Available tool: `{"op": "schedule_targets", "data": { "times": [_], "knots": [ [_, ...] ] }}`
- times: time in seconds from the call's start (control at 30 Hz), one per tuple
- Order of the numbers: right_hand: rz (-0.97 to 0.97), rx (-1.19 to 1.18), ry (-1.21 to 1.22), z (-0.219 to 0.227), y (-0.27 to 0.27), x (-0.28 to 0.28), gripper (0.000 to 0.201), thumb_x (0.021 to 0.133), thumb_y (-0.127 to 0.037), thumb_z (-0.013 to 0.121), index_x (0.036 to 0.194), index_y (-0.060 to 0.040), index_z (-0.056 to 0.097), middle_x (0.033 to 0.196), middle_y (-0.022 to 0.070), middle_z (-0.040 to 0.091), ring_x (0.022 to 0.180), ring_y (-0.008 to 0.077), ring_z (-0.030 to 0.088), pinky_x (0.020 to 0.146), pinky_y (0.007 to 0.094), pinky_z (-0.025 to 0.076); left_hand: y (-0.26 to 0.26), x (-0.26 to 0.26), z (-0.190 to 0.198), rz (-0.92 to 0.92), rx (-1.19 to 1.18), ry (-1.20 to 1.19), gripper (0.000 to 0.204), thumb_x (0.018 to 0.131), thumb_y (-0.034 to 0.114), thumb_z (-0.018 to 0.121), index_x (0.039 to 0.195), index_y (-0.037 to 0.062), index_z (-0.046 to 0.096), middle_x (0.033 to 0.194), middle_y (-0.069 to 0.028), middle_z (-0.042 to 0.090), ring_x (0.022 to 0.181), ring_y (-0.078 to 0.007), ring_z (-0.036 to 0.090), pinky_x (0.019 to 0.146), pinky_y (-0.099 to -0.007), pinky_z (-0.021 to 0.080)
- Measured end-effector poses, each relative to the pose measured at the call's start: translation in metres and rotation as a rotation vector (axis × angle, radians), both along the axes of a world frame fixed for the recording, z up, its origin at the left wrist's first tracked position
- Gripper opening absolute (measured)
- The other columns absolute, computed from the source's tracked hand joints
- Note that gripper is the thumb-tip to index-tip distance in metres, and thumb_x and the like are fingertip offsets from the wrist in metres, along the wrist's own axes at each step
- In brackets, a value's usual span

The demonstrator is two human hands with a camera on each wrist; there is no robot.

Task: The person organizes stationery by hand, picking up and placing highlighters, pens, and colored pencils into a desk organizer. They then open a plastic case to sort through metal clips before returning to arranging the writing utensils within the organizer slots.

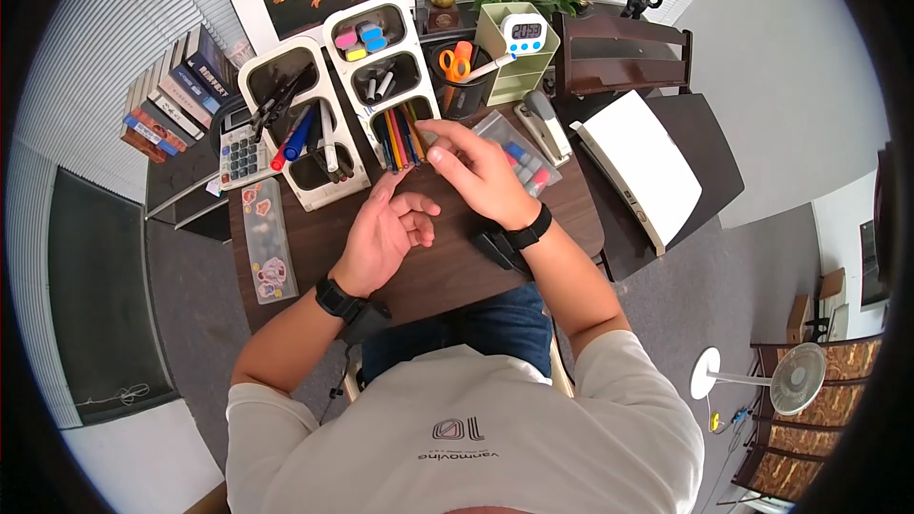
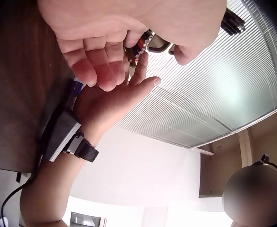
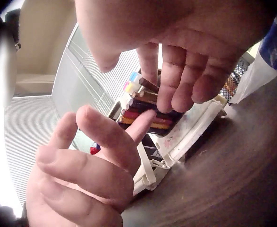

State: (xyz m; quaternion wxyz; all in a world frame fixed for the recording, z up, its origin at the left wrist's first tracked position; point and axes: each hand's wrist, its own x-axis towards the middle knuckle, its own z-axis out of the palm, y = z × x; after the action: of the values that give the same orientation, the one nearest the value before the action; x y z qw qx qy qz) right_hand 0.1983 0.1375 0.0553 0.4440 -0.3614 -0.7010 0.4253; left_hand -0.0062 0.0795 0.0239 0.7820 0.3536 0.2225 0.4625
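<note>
Coloured pencils (image 1: 400, 138) stand bunched in the front compartment of a white desk organizer (image 1: 381, 67), their ends toward the person. The left hand (image 1: 381, 233) is just in front of them, its index finger extended to the pencil ends and the other fingers loosely bent. From the other side the right hand (image 1: 486, 176) reaches over, index fingertip at the compartment's right edge and thumb apart from it. In the right wrist view the right fingers (image 3: 169, 97) overlap the pencils (image 3: 152, 113), while the left index finger (image 3: 143, 127) points at them. Neither hand grips anything.
A second white organizer (image 1: 328, 192) with markers and scissors stands left, near a calculator (image 1: 243, 157) and a stickered pencil box (image 1: 269, 243). To the right are a mesh pen cup (image 1: 457, 95), a clear bag (image 1: 519, 148), a stapler (image 1: 543, 128) and a white binder (image 1: 647, 167).
</note>
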Motion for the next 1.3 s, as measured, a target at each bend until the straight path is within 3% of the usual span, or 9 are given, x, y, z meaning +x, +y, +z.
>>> {"op": "schedule_targets", "data": {
  "times": [0.27, 0.57, 0.7, 0.73, 0.87, 1.0, 1.07, 1.17, 1.3],
  "knots": [
    [0.012, 0.053, 0.004, -0.006, 0.003, 0.0, 0.041, 0.108, -0.027, 0.058, 0.141, -0.004, 0.059, 0.096, 0.0021, 0.065, 0.088, 0.0108, 0.059, 0.081, 0.0282, 0.05, 0.003, -0.003, -0.001, 0.008, 0.032, 0.02, 0.07, 0.106, 0.055, 0.039, 0.16, 0.0108, 0.031, 0.114, -0.0137, 0.064, 0.09, -0.0195, 0.061, 0.082, -0.0338, 0.049],
    [0.136, -0.201, 0.144, -0.008, 0.002, -0.01, 0.047, 0.111, -0.034, 0.049, 0.148, -0.0053, 0.054, 0.13, 0.0062, 0.064, 0.098, 0.0151, 0.065, 0.085, 0.0281, 0.053, 0.004, 0.003, -0.004, -0.001, 0.069, 0.029, 0.074, 0.106, 0.06, 0.037, 0.156, 0.0055, 0.038, 0.11, -0.016, 0.065, 0.087, -0.0237, 0.061, 0.081, -0.0368, 0.049],
    [0.298, -0.331, 0.278, -0.022, 0.011, -0.019, 0.054, 0.111, -0.041, 0.049, 0.153, -0.007, 0.047, 0.136, 0.0115, 0.06, 0.113, 0.0198, 0.064, 0.093, 0.0333, 0.053, 0.005, 0.006, -0.004, -0.019, 0.062, 0.0, 0.072, 0.106, 0.059, 0.037, 0.151, 0.0038, 0.043, 0.107, -0.015, 0.065, 0.085, -0.0237, 0.061, 0.08, -0.0368, 0.05],
    [0.385, -0.406, 0.321, -0.025, 0.013, -0.02, 0.057, 0.112, -0.041, 0.046, 0.155, -0.0057, 0.042, 0.144, 0.0159, 0.056, 0.118, 0.0219, 0.065, 0.099, 0.034, 0.053, 0.006, 0.007, -0.004, -0.021, 0.052, -0.005, 0.068, 0.107, 0.058, 0.036, 0.146, 0.0037, 0.047, 0.103, -0.0137, 0.065, 0.084, -0.0226, 0.061, 0.079, -0.0364, 0.049],
    [0.45, -0.431, 0.387, -0.021, 0.01, -0.027, 0.059, 0.112, -0.043, 0.045, 0.157, -0.0056, 0.037, 0.143, 0.0207, 0.056, 0.132, 0.0257, 0.059, 0.106, 0.0367, 0.051, 0.009, 0.003, -0.009, 0.035, 0.03, 0.002, 0.057, 0.109, 0.054, 0.036, 0.128, 0.0053, 0.057, 0.093, -0.0084, 0.063, 0.079, -0.0186, 0.059, 0.075, -0.0349, 0.048],
    [0.408, -0.404, 0.332, -0.025, 0.014, -0.027, 0.06, 0.112, -0.043, 0.046, 0.157, -0.0049, 0.038, 0.143, 0.0171, 0.055, 0.126, 0.0222, 0.06, 0.102, 0.0379, 0.051, 0.01, -0.003, -0.023, 0.14, -0.07, -0.042, 0.044, 0.111, 0.046, 0.04, 0.123, 0.0084, 0.059, 0.088, -0.0052, 0.061, 0.077, -0.0163, 0.057, 0.073, -0.0339, 0.047],
    [0.417, -0.409, 0.352, -0.027, 0.015, -0.028, 0.061, 0.111, -0.043, 0.046, 0.157, -0.0046, 0.038, 0.142, 0.0158, 0.057, 0.123, 0.0215, 0.06, 0.101, 0.0379, 0.052, 0.009, 0.0, -0.021, 0.337, -0.045, -0.009, 0.033, 0.112, 0.037, 0.042, 0.125, 0.0108, 0.058, 0.086, -0.0031, 0.06, 0.077, -0.015, 0.056, 0.072, -0.0328, 0.047],
    [0.431, -0.431, 0.399, -0.026, 0.016, -0.031, 0.062, 0.111, -0.046, 0.047, 0.156, -0.0033, 0.04, 0.138, 0.0138, 0.059, 0.118, 0.021, 0.062, 0.097, 0.0372, 0.052, 0.005, 0.006, -0.008, 0.438, -0.063, 0.019, 0.028, 0.113, 0.031, 0.042, 0.127, 0.012, 0.057, 0.086, -0.0026, 0.059, 0.079, -0.0141, 0.056, 0.072, -0.032, 0.047],
    [0.463, -0.505, 0.467, -0.032, 0.02, -0.032, 0.06, 0.11, -0.047, 0.046, 0.15, -0.0018, 0.046, 0.138, 0.0153, 0.059, 0.117, 0.0211, 0.063, 0.096, 0.0367, 0.053, 0.001, 0.008, -0.007, 0.413, -0.06, -0.001, 0.029, 0.113, 0.03, 0.042, 0.13, 0.0114, 0.055, 0.086, -0.0025, 0.059, 0.08, -0.0142, 0.056, 0.072, -0.0315, 0.047]
  ]
}}
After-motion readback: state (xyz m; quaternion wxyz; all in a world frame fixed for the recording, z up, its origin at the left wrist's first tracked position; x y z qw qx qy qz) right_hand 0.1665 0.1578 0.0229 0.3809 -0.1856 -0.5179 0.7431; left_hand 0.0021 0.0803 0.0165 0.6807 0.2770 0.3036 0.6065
